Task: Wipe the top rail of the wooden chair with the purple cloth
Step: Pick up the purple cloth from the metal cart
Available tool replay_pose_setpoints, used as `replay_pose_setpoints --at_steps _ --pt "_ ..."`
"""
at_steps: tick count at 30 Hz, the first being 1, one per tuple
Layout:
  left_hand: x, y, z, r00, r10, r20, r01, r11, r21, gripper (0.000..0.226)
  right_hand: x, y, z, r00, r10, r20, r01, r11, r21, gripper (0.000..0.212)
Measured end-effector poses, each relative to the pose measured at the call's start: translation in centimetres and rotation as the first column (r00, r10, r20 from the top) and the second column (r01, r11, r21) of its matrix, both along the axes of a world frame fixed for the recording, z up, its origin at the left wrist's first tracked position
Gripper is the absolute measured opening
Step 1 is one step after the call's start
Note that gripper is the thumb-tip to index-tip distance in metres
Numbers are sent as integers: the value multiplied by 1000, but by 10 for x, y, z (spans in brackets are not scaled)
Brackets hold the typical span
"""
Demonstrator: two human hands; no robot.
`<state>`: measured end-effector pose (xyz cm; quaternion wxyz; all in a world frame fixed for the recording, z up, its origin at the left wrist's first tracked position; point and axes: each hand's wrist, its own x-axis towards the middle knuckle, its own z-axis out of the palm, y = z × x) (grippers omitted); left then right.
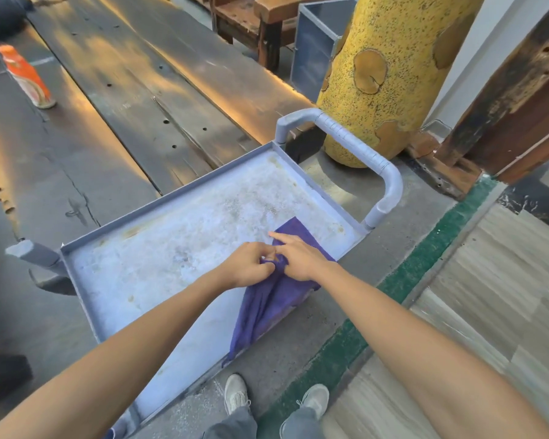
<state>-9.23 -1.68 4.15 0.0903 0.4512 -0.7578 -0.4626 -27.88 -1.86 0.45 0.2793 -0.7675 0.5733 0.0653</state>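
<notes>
Two pale shoes (276, 402) stand on the floor just below the near edge of the grey cart tray (171, 248). The purple cloth (273, 299) drapes over that edge, near the tray's right corner. The left hand (251, 267) and right hand (298, 258) both pinch its bunched top. Beyond the tray, an orange bottle (26, 77) stands on dark wooden planks (133, 90).

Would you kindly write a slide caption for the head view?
Both hands, left hand and right hand, gather the purple cloth on a grey cart tray.
</notes>
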Motion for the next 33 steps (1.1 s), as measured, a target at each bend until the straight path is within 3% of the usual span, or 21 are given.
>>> replay_pose_setpoints --at_steps 2,4,8,12,16,20,28,33 --pt "-16 -2 17 999 -27 -29 26 999 -48 8 -16 0 2 999 29 -30 -30 999 -35 22" --pt "-26 -8 29 997 -32 -66 27 997 -79 8 -36 2 6 998 32 -59 -36 997 -63 14" --pt "-52 -25 52 995 -28 -100 14 990 -141 13 -93 10 28 991 -27 -130 8 990 -139 28" --pt "-85 -39 70 992 -14 -126 -8 985 -173 17 -162 23 47 984 -55 -168 44 997 -68 34" --pt "-122 -44 83 993 -21 -118 -6 973 -229 18 -235 38 67 983 -181 -26 182 983 29 34" --pt "-176 -48 95 994 -45 -104 14 960 -281 18 -316 58 88 928 -348 135 350 937 14 28" --pt "-281 -66 113 984 -82 -160 19 933 -359 26 -432 93 120 809 -506 298 556 825 -107 42" --pt "-344 -102 119 971 8 -239 -103 917 -387 12 -495 96 139 772 -540 335 605 786 -129 6"
